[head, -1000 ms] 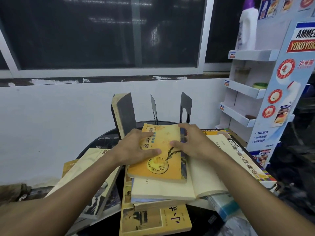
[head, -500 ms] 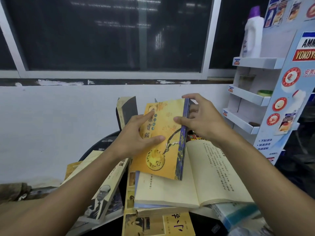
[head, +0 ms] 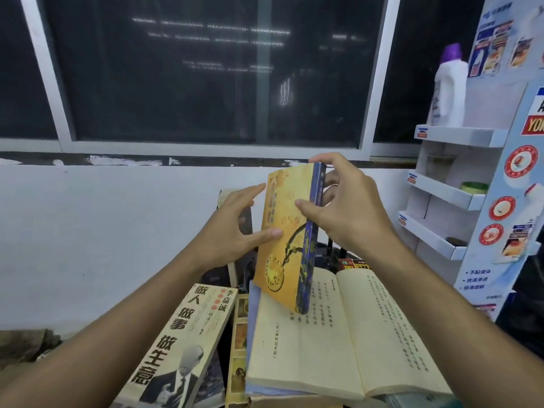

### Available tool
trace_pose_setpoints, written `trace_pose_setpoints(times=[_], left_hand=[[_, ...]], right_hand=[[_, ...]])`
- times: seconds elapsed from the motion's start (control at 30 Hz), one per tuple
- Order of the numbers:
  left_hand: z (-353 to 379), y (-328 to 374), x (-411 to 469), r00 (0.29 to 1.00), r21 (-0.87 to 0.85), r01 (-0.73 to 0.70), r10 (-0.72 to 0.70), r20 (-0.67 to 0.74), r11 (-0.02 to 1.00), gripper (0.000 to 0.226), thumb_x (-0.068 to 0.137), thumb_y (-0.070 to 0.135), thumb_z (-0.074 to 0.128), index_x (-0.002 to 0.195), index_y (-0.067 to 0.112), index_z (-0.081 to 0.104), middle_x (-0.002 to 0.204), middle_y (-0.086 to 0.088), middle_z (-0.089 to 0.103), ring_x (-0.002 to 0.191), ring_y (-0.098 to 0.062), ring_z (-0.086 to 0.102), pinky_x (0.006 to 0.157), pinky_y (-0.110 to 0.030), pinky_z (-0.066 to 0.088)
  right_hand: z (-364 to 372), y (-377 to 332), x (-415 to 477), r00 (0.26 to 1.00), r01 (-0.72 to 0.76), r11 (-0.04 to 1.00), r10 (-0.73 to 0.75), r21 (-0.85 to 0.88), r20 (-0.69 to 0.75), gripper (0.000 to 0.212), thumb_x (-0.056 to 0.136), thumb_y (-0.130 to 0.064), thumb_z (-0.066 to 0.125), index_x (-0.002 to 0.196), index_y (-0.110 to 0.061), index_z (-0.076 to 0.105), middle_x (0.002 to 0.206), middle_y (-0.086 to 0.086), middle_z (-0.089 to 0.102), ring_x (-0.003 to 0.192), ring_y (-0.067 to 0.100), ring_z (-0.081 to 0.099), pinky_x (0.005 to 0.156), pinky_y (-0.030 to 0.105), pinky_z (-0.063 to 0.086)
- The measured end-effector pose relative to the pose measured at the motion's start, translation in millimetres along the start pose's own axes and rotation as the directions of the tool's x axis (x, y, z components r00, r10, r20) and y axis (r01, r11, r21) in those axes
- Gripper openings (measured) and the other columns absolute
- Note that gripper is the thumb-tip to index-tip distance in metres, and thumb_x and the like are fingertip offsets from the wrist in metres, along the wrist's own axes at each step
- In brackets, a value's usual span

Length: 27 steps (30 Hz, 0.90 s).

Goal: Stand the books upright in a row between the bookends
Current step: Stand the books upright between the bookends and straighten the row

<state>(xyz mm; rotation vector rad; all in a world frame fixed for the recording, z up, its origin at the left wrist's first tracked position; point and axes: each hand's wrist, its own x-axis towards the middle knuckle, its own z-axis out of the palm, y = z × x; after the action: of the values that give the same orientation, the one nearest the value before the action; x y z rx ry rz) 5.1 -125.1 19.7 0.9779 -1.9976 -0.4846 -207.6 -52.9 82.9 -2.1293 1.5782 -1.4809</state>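
Note:
A yellow book [head: 284,240] with a blue spine is raised nearly upright above the pile. My right hand [head: 344,210] grips it around the spine near the top. My left hand [head: 232,231] has its fingers spread, the thumb pressing on the front cover. Its lower corner hangs just over an open book [head: 338,334] lying flat on the pile. To the left a cream book with black characters [head: 182,343] leans at an angle. One upright book [head: 245,222] shows behind my left hand. The bookends are mostly hidden behind the hands and the yellow book.
A white wall and dark window lie straight ahead. At the right stands a white cardboard display rack [head: 459,184] with a white bottle [head: 449,92] on its top shelf. More books [head: 238,334] lie under the open one.
The yellow book has gone from lying flat on the pile to being lifted and tipped nearly upright. Both hands rose with it, and the view shifted downward.

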Motion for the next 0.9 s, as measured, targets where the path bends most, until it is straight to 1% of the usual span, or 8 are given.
trace_pose_setpoints(times=[0.1,0.2,0.3,0.43,0.53,0.73,0.83,0.9], left_hand=[[-15.9,-12.7,10.4,0.996,0.165,-0.002,0.016,-0.085,0.986,0.088,0.078,0.058,0.075,0.154,0.034,0.037,0.156,0.011,0.038,0.142,-0.007,0.037,0.113,-0.031,0.037],[-25.2,-28.7,19.8,0.993,0.325,0.049,-0.012,-0.114,0.944,0.08,0.086,0.043,0.077,0.154,0.029,0.039,0.16,0.005,0.035,0.147,-0.013,0.032,0.119,-0.034,0.03],[-29.5,-46.2,26.3,0.991,0.39,0.127,-0.095,-0.099,0.912,0.077,0.089,0.036,0.076,0.155,0.027,0.037,0.164,0.004,0.03,0.149,-0.018,0.029,0.121,-0.038,0.027],[-28.8,-62.6,27.7,0.991,0.41,0.132,-0.126,-0.043,0.903,0.073,0.093,0.028,0.071,0.157,0.023,0.035,0.165,0.002,0.029,0.152,-0.019,0.026,0.124,-0.038,0.023],[-23.9,-64.8,24.3,0.991,0.401,0.129,-0.125,-0.037,0.907,0.073,0.095,0.02,0.069,0.157,0.02,0.031,0.162,0.0,0.034,0.149,-0.021,0.032,0.12,-0.034,0.029],[-22.4,-72.3,22.5,0.992,0.358,0.125,-0.108,-0.066,0.926,0.063,0.094,0.008,0.068,0.15,0.016,0.038,0.151,-0.006,0.047,0.137,-0.024,0.046,0.107,-0.028,0.037],[-20.5,-79.0,21.7,0.993,0.308,0.105,-0.082,-0.089,0.945,0.065,0.092,0.005,0.068,0.15,0.019,0.04,0.151,-0.004,0.044,0.138,-0.021,0.044,0.111,-0.026,0.033],[-19.5,-82.5,21.0,0.993,0.283,0.094,-0.067,-0.102,0.954,0.066,0.091,0.005,0.069,0.149,0.018,0.041,0.152,-0.005,0.044,0.139,-0.02,0.043,0.116,-0.03,0.035]], right_hand=[[15.7,-6.5,12.8,0.999,0.029,0.999,-0.03,-0.036,-0.032,0.062,0.085,-0.025,0.081,0.133,-0.032,0.044,0.108,-0.014,0.058,0.089,0.014,0.069,0.068,0.026,0.06],[35.4,-6.2,26.8,0.998,0.053,0.998,-0.054,-0.023,-0.024,0.062,0.087,-0.019,0.08,0.135,-0.028,0.042,0.108,-0.01,0.056,0.093,0.014,0.066,0.059,0.008,0.048],[60.5,-1.7,41.2,0.996,0.085,0.995,-0.086,-0.047,-0.039,0.06,0.088,-0.014,0.077,0.135,-0.025,0.041,0.109,-0.007,0.057,0.094,0.012,0.063,0.056,0.007,0.044],[97.5,12.5,56.4,0.993,0.103,0.994,-0.106,-0.046,-0.057,0.055,0.089,-0.01,0.074,0.129,-0.024,0.038,0.114,0.002,0.06,0.099,0.018,0.063,0.076,0.029,0.058],[121.0,24.4,61.2,0.992,0.086,0.993,-0.093,-0.082,-0.082,0.05,0.091,-0.01,0.071,0.124,-0.023,0.036,0.111,0.003,0.057,0.094,0.019,0.061,0.074,0.037,0.059],[155.4,44.9,62.5,0.996,0.062,0.996,-0.066,-0.058,-0.062,0.049,0.091,-0.011,0.07,0.127,-0.021,0.038,0.113,-0.002,0.051,0.098,0.016,0.055,0.081,0.035,0.055],[169.0,47.7,61.5,0.998,0.055,0.997,-0.056,-0.053,-0.012,0.049,0.092,-0.011,0.07,0.129,-0.019,0.039,0.112,-0.003,0.052,0.091,0.01,0.052,0.072,0.012,0.045],[178.8,49.0,60.8,0.998,0.064,0.997,-0.063,-0.045,0.02,0.047,0.092,-0.01,0.069,0.128,-0.019,0.04,0.11,-0.004,0.051,0.088,0.009,0.052,0.064,0.008,0.041]])
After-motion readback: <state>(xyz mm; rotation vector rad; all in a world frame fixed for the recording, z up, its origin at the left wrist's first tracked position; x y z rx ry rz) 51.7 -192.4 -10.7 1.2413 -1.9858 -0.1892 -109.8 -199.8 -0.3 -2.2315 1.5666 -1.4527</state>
